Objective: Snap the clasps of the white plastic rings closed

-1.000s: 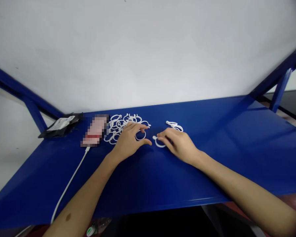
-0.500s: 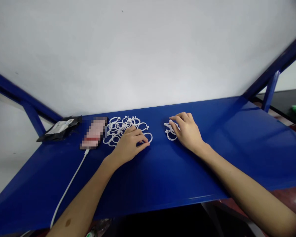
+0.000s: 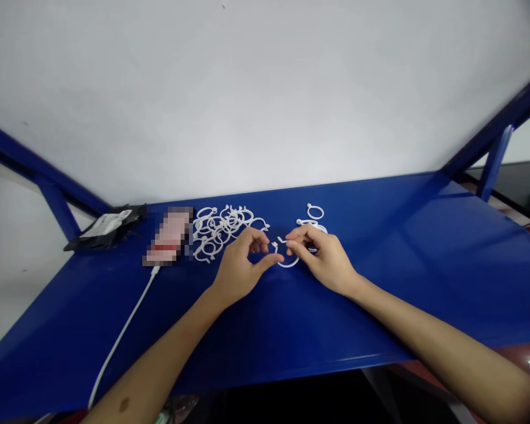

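A white plastic ring [image 3: 288,265], split at its top with small knobbed ends, is held between my two hands above the blue table. My right hand [image 3: 329,259] pinches the ring's right end between thumb and fingertips. At its left side, the thumb of my left hand [image 3: 242,265] presses on the ring, with the fingers curled close to the knobbed end. Left of my left hand lies a tangled pile of white rings [image 3: 212,227]. Behind my right hand rest several more rings [image 3: 315,212], partly hidden by its fingers.
A phone [image 3: 170,235], blurred out, lies left of the pile with a white cable [image 3: 123,333] running to the front edge. Beyond it is a black plastic packet [image 3: 108,228] with a white label. Blue frame bars [image 3: 494,162] and a white wall [image 3: 265,106] bound the blue tabletop [image 3: 406,235].
My left hand has moved right, bringing a ring away from the pile. My right hand has come left from the smaller group and taken hold of that ring's other end. Another ring now shows behind it.
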Demonstrator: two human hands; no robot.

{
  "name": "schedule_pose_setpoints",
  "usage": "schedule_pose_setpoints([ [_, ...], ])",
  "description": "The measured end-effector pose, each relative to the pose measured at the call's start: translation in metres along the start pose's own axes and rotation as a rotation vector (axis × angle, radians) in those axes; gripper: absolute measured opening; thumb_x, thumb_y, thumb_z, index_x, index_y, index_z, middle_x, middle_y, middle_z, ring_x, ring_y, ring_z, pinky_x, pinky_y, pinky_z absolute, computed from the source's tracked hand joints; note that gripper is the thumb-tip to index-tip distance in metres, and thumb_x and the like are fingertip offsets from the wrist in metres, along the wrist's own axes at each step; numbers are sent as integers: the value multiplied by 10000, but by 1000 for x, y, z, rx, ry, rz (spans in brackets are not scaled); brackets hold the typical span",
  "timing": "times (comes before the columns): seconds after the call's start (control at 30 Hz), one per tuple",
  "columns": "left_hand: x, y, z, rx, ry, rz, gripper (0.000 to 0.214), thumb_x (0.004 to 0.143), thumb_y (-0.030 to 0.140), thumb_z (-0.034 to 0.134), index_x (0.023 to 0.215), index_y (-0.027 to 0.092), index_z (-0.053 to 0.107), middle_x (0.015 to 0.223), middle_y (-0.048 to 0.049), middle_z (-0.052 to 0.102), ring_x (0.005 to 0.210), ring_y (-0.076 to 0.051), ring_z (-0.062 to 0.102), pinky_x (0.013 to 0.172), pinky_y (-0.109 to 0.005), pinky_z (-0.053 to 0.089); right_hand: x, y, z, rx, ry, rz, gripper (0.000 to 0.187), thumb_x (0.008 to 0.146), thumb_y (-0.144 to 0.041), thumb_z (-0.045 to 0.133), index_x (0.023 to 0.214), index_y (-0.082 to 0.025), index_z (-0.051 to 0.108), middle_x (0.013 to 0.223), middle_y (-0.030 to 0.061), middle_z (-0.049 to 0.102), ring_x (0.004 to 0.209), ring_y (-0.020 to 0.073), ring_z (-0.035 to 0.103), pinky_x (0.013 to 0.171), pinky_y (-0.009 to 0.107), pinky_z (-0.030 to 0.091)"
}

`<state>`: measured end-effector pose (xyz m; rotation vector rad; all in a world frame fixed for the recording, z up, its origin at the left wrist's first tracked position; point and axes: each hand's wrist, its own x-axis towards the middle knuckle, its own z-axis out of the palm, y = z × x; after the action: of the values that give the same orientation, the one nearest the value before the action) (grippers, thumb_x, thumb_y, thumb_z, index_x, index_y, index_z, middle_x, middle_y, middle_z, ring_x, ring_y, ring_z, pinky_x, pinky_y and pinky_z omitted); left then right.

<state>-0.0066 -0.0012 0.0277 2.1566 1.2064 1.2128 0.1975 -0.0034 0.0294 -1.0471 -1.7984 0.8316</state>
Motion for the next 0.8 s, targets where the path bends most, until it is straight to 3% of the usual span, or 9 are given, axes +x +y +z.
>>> schedule_pose_setpoints([
  [0.1,4,-3,0,-94,-35,-128,330,860,516,685,833,213,557,692,44,579,635,-116,533,621,-253,430,-2,-1,1,32,-54,-11,151,970,-360,593,978,-213,624,790,-3,720,677,121,662,602,233,489],
  [0.23,5,-4,1,-136,-86,-197,340,831,521,702,765,208,587,664,45,558,619,-117,511,598,-255,407,-4,0,1,17,-132,-34,155,983,-337,576,926,-202,629,745,-9,681,630,111,626,587,226,476],
  [0.53,4,-7,3,-2,-54,-48,299,832,497,719,787,213,639,719,21,609,697,-146,551,677,-284,458,-4,7,-2,-142,-246,-299,133,1022,-235,492,976,-195,610,905,35,710,780,135,664,705,255,512],
  [0.63,9,-19,3,207,-22,74,263,857,462,715,902,209,660,758,3,640,815,-191,565,818,-349,470,3,12,-7,-289,-164,-330,130,1018,-233,501,996,-198,624,935,48,700,843,167,657,757,300,523],
  [0.8,14,-38,8,597,-38,117,290,953,308,607,1218,199,651,1145,-83,684,1042,-279,522,915,-433,413,20,33,-31,-540,106,-261,188,1004,-229,507,1026,-193,690,1019,93,658,884,207,641,777,356,540],
])
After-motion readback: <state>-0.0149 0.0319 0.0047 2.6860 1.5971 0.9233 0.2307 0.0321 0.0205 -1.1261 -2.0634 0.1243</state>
